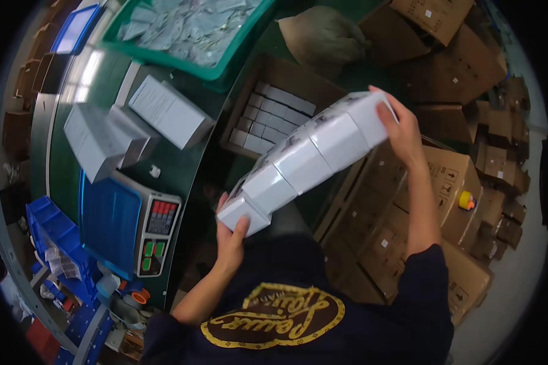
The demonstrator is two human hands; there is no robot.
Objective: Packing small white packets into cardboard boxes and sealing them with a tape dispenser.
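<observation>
a row of white boxes (313,152) is held up in the air, slanting just off the right edge of the desk (179,176), its middle passing over the near corner of an open carton (289,73). the left hand (230,240) is curled round the lower end box, thumb on the near face; the right hand (403,128) spans the upper end box, thumb against its side. each grip is spread about as wide as a box, pressing from its own end. the glossy card looks stiff but a bit slippery, and probably light to moderate in weight; the contents can't be told. the joints between boxes seem the weak point, so hold the two ends, squeezing evenly inward, lest the middle sag.
</observation>
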